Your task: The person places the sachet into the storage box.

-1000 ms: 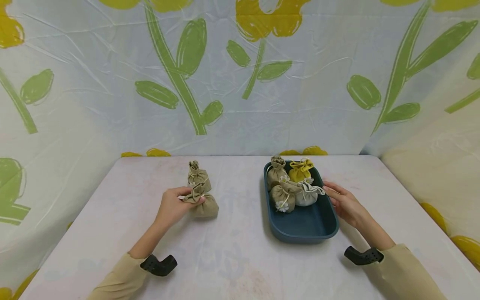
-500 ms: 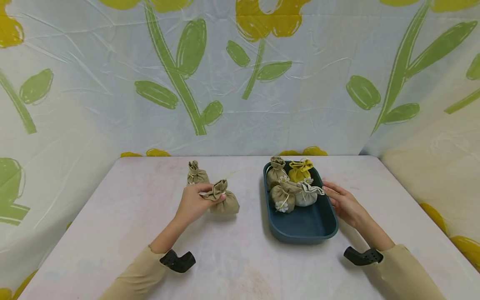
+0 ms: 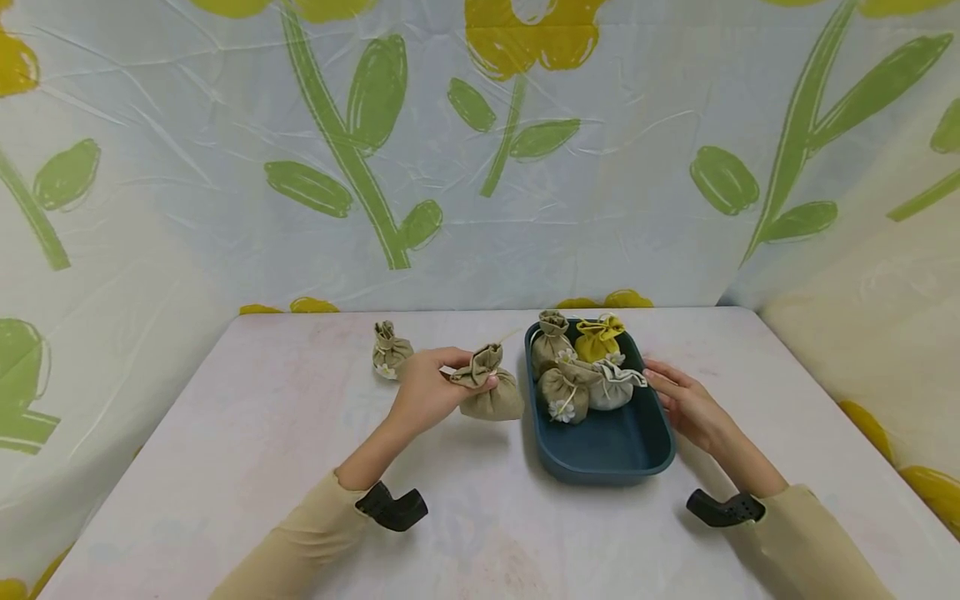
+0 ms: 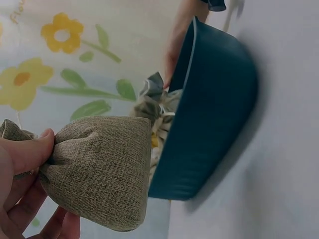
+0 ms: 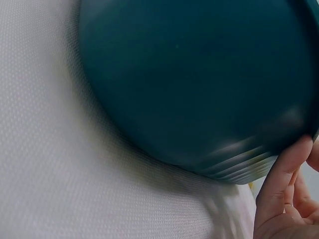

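My left hand [image 3: 435,392] pinches the gathered neck of a beige drawstring pouch [image 3: 491,395], held above the table just left of the blue bin [image 3: 600,477]. In the left wrist view the pouch's plump woven body [image 4: 102,169] points toward the bin's outer wall [image 4: 214,109]. My right hand [image 3: 690,408] rests its fingertips against the bin's right rim, fingers loosely extended; the right wrist view has a fingertip [image 5: 298,149] at the wall. Inside the bin lie two beige pouches, a yellow pouch [image 3: 600,337] and a whitish pouch [image 3: 611,393], grouped toward its far end.
Another beige pouch [image 3: 390,350] with a white flower stands on the table [image 3: 262,433] beyond my left hand. The near part of the bin shows bare floor [image 3: 603,446]. Behind the table hangs a flower-printed cloth [image 3: 600,200].
My left hand has carried the beige pouch rightward from beside the other beige pouch to near the bin's left side. The right hand and the bin have stayed in place.
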Available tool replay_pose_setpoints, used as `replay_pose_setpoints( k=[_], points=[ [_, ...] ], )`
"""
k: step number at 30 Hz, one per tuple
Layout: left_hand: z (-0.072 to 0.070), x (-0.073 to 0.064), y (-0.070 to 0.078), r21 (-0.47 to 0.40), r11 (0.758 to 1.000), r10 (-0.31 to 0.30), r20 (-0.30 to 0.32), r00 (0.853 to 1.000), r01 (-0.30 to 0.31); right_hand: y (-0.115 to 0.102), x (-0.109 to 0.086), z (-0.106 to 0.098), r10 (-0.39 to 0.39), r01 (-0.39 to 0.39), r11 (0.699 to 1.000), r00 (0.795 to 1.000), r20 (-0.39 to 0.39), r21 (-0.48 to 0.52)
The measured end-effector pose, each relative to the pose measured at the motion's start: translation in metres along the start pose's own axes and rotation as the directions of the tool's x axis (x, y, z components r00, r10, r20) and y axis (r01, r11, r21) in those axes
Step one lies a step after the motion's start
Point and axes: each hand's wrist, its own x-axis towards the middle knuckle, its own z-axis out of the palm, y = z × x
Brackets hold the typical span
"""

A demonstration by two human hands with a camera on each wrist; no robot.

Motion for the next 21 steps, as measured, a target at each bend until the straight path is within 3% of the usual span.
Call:
replay_pose_setpoints(
  k=[10,21],
  points=[
    [0.021,0.011,0.026,-0.083,0.990,0.117,0.076,0.990,-0.110,0.001,0.000,-0.002,-0.001,0.001,1.000,1.000,0.000,0.004],
    [0.060,0.021,0.048,-0.102,0.980,0.190,0.186,0.964,-0.173,0.005,0.004,-0.005,-0.053,0.054,0.998,0.998,0.047,-0.020]
  ],
)
